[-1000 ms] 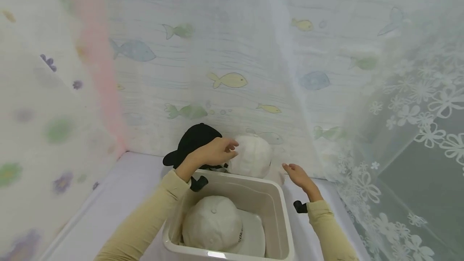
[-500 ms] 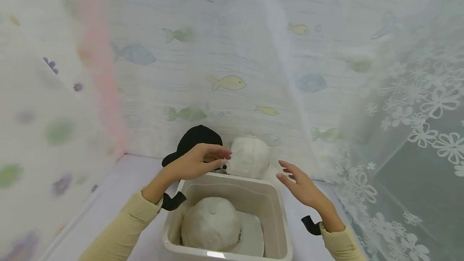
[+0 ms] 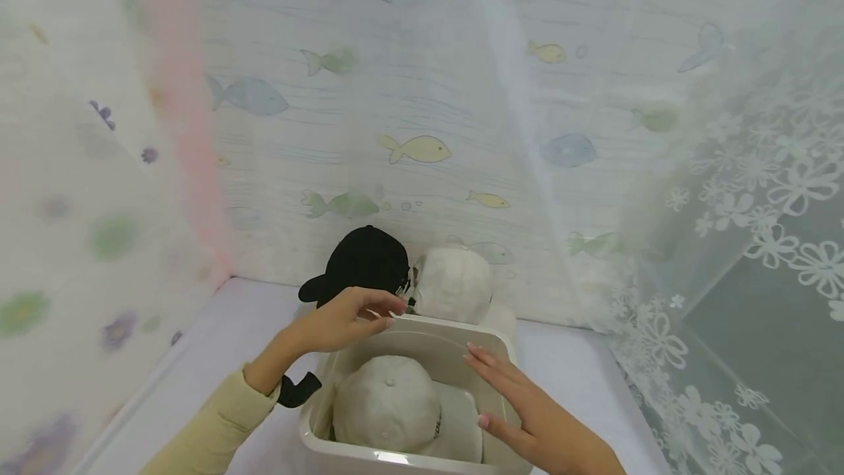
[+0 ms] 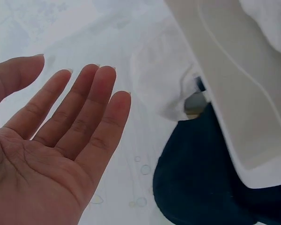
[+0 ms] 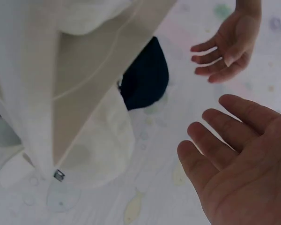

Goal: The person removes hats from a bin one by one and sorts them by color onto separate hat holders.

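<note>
A cream baseball cap [image 3: 386,405] lies in the beige plastic bin [image 3: 412,466], its brim pointing right. My left hand [image 3: 343,319] hovers over the bin's back left corner, fingers loosely extended and holding nothing. Over the bin's right side is my right hand [image 3: 534,413], fingers straight and spread, also with nothing in it. Behind the bin stand a black cap [image 3: 365,262], brim to the left, and a white cap [image 3: 455,284] beside it. In the left wrist view my left palm [image 4: 42,173] is bare, as is my right palm [image 5: 253,173] in the right wrist view.
The bin sits on a white-covered surface [image 3: 560,358]. A translucent curtain printed with fish [image 3: 422,149] hangs close behind the caps. Netting with white flowers [image 3: 798,182] hangs at the right, and a flower-printed panel [image 3: 112,240] at the left.
My left hand has drawn back from between the black and white caps, toward the bin. The right hand has come nearer and over the bin's right side. The caps have stayed put.
</note>
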Tool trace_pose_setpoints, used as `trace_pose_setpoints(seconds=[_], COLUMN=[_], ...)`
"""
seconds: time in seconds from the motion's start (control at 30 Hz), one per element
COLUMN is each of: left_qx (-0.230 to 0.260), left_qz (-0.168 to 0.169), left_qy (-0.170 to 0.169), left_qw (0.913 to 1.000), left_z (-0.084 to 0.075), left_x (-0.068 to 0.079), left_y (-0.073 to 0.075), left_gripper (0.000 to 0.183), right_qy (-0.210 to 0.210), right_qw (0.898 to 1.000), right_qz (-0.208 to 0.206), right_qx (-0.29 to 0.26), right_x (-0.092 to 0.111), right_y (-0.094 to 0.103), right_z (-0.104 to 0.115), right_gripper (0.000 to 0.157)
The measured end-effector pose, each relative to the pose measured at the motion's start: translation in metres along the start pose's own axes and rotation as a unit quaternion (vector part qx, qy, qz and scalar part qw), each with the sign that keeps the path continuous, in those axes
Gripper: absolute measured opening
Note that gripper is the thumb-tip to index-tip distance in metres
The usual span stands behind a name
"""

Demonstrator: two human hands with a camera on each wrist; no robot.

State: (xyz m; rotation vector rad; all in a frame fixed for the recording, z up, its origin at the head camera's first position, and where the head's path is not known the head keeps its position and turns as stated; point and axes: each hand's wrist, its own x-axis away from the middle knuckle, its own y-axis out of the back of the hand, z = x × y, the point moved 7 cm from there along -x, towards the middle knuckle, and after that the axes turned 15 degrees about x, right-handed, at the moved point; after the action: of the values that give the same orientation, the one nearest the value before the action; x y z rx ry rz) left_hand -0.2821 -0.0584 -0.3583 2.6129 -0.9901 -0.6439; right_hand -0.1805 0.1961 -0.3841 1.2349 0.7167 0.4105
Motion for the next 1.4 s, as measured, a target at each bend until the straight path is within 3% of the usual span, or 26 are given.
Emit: trace_pose_setpoints(seconds=[0.13,0.23,0.43,0.6,0.73,1.1,1.3,1.4], left_qx=[-0.012,-0.029,-0.094,-0.156,-0.199,-0.242,-0.261,-0.277], left_qz=[0.023,0.036,0.078,0.105,0.130,0.206,0.248,0.253], left_qy=[0.018,0.034,0.039,0.023,0.042,0.152,0.177,0.186], left_qw=[0.9995,0.9984,0.9918,0.9819,0.9704,0.9359,0.9160,0.9080], left_z=[0.013,0.021,0.033,0.034,0.034,0.024,0.031,0.036], left_x=[0.012,0.020,0.029,0.026,0.023,0.019,0.007,0.001], left_y=[-0.006,-0.009,-0.021,-0.033,-0.041,-0.055,-0.073,-0.077], left_gripper=[0.030,0.032,0.031,0.026,0.026,0.034,0.035,0.035], right_qy=[0.077,0.123,0.118,0.110,0.104,0.110,0.110,0.113], right_qw=[0.995,0.985,0.971,0.953,0.952,0.947,0.943,0.942], right_qz=[-0.046,-0.084,-0.085,-0.098,-0.103,-0.120,-0.126,-0.130], right_qx=[0.042,0.089,0.191,0.266,0.268,0.277,0.287,0.288], right_x=[0.011,0.020,0.037,0.041,0.041,0.042,0.044,0.045], right_y=[-0.019,-0.033,-0.059,-0.063,-0.064,-0.068,-0.068,-0.068], right_z=[0.007,0.006,-0.008,-0.012,-0.013,-0.009,-0.009,-0.009], right_gripper=[0.066,0.065,0.071,0.074,0.075,0.073,0.071,0.071])
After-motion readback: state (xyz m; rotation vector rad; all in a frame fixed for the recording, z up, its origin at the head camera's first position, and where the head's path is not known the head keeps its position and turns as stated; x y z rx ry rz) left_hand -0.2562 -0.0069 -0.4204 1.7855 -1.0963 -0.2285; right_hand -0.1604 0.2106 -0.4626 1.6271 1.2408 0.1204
